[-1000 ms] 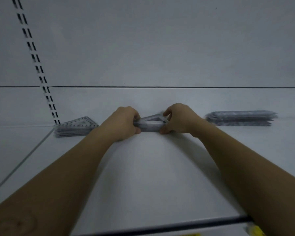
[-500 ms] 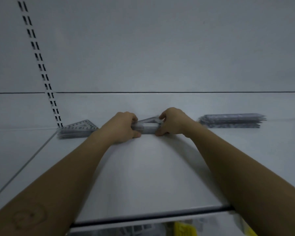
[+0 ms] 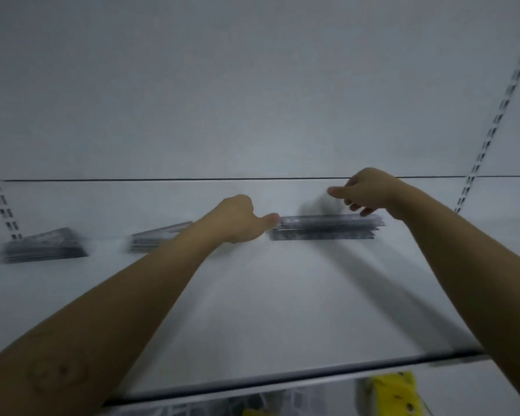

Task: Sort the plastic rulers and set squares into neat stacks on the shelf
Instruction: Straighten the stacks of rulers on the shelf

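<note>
So, the stack of rulers (image 3: 324,228) sits towards the back of the white shelf (image 3: 252,295), right of centre, lying flat with its long side along the back wall. The left hand (image 3: 236,219) is at the stack's left end: fingers curled into a loose fist with nothing in them, thumb (image 3: 269,220) sticking out sideways and touching the end of the rulers. The right hand (image 3: 370,190) hovers over the right half of the stack and isn't gripping anything. Its index finger (image 3: 335,192) points left and the other fingers hang loosely curled down towards the top ruler. It's too blurry to say if they actually touch it.

Further left there's a stack of set squares (image 3: 156,237), partly hidden behind the left forearm, well apart from the rulers. Another set square pile (image 3: 42,246) sits near the far left, just beside the foot of a slotted upright rail (image 3: 0,202). A matching rail (image 3: 493,121) runs up the wall on the right. Under the shelf's dark front edge (image 3: 282,376) something yellow (image 3: 394,388) pokes out, too blurred to identify.
</note>
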Available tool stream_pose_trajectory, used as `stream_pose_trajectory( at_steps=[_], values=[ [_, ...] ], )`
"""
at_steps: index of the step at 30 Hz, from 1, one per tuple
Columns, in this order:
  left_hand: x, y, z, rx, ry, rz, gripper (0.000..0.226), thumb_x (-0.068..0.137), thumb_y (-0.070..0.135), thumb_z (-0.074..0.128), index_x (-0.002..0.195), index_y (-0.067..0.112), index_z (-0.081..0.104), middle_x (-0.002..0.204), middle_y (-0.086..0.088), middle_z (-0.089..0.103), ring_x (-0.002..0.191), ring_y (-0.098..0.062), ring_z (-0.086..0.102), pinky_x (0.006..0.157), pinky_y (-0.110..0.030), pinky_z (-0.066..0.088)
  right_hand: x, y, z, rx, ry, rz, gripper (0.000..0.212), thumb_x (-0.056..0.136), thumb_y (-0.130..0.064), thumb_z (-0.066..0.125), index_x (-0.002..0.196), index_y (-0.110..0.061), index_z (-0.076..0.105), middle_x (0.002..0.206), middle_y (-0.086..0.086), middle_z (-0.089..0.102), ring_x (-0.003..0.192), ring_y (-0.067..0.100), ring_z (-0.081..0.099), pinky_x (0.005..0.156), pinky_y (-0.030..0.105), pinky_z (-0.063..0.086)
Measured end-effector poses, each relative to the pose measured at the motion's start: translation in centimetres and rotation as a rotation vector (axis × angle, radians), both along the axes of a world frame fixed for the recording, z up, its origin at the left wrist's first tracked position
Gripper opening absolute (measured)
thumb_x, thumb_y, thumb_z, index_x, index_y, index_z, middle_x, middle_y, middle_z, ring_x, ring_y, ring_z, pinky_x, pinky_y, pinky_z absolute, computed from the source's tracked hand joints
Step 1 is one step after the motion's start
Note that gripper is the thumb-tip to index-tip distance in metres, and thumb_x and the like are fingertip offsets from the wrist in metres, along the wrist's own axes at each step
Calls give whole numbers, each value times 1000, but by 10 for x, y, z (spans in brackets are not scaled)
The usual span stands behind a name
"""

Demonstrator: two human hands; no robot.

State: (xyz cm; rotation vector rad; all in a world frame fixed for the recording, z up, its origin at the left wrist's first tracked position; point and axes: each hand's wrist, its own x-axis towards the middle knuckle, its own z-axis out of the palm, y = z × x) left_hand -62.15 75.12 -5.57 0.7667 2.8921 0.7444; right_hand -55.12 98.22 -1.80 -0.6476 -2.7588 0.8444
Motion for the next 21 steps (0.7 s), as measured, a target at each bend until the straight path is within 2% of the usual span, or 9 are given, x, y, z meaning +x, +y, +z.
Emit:
stream_pose_trajectory(
  at_steps=[2, 6, 8, 11, 13, 16, 18, 21],
  values=[
    [4, 32, -1, 80, -173, 63, 74, 88, 59, 50, 128, -3, 46, 101, -8, 51, 88, -24, 56, 76, -32, 53, 10, 41, -5, 0, -14, -100, 59, 86, -50, 62, 105, 6, 62, 97, 18, 68, 86, 32, 67, 83, 46, 57],
    [1, 71, -5, 220, -392, 232, 56, 88, 48, 59, 119, 3, 48, 101, -14, 51, 84, -25, 54, 79, -38, 56, 18, 85, -28, -73, -86, -150, 57, 90, -46, 59, 110, 6, 51, 104, 23, 62, 84, 33, 63, 78, 43, 57],
    [-1, 83, -5, 231, -415, 300, 49, 89, 43, 59, 116, 3, 50, 101, -16, 51, 86, -29, 56, 82, -42, 56, 11, 88, -39, -137, -86, -108, 53, 90, -47, 59, 103, 4, 51, 97, 23, 64, 79, 33, 63, 76, 43, 57],
    [0, 98, 0, 180, -387, 364, 41, 93, 36, 55, 113, 1, 52, 110, -20, 55, 95, -34, 62, 82, -44, 57, -1, 79, -50, 37, -76, -69, 43, 90, -46, 57, 79, -5, 52, 81, 14, 60, 75, 31, 62, 73, 36, 55],
    [0, 108, 0, 95, -347, 395, 34, 94, 29, 53, 111, 0, 54, 112, -22, 56, 91, -34, 64, 75, -41, 58, -6, 73, -53, 150, -47, -52, 35, 89, -41, 56, 78, -8, 52, 84, 10, 57, 79, 29, 60, 68, 31, 47],
    [1, 118, -1, 32, -350, 444, 27, 94, 23, 54, 103, -2, 52, 114, -23, 55, 96, -36, 63, 73, -38, 57, -10, 73, -56, 155, -26, -20, 29, 87, -35, 59, 81, -9, 52, 83, 7, 54, 74, 25, 55, 63, 27, 41],
    [1, 119, -1, 69, -397, 501, 33, 92, 27, 58, 105, -2, 47, 118, -23, 53, 101, -37, 62, 69, -37, 56, -10, 75, -58, 140, -9, -6, 29, 86, -32, 60, 72, -10, 48, 79, 6, 53, 71, 23, 52, 60, 26, 39],
    [-1, 119, -1, 162, -466, 556, 39, 90, 24, 62, 113, -1, 43, 121, -23, 48, 99, -36, 59, 61, -35, 54, -9, 80, -59, 80, 16, 14, 30, 86, -31, 62, 70, -11, 47, 79, 5, 52, 74, 23, 52, 60, 26, 39]
  ],
)
